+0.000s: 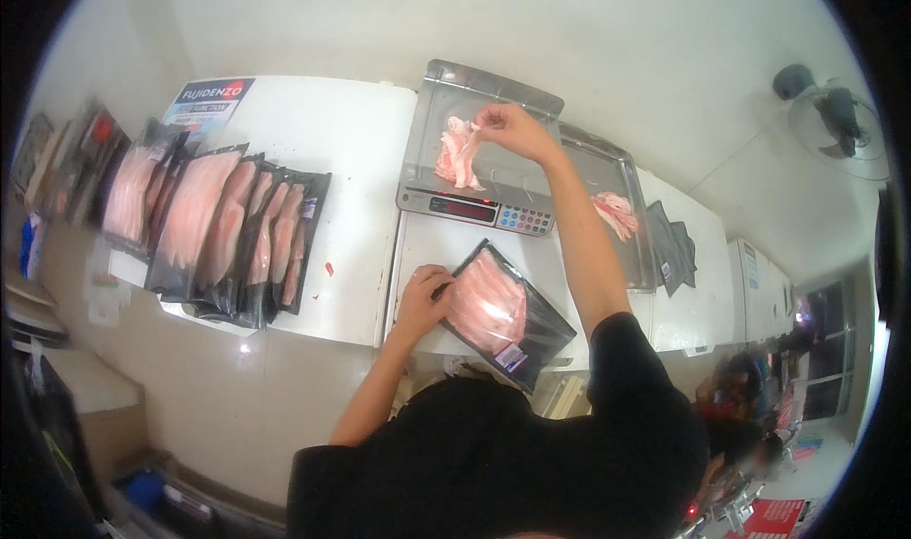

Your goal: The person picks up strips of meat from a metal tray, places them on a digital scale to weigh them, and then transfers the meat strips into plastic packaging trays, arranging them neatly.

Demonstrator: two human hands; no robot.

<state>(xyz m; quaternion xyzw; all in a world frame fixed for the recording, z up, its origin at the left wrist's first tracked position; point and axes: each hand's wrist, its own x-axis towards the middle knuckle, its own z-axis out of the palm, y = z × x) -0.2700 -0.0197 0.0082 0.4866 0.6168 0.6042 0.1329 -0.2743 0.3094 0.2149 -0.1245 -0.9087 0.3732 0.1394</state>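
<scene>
Over the steel pan of a digital scale (455,208), my right hand (516,132) pinches the end of a raw meat slice (466,165). The slice hangs beside more pale pink slices heaped on the pan. My left hand (425,298) grips the left edge of a black-backed clear plastic pouch (548,332) lying on the white surface before me. Flat inside that pouch are sliced pieces of meat (487,300), and a printed label sits near its lower corner.
To the left, several filled meat pouches (228,226) lie overlapped on a white chest freezer (359,183). A metal tray (594,165) with meat slices (615,215) stands right of the scale. Beyond are dark flat pouches (672,247) and a fan (840,123). People are at lower right.
</scene>
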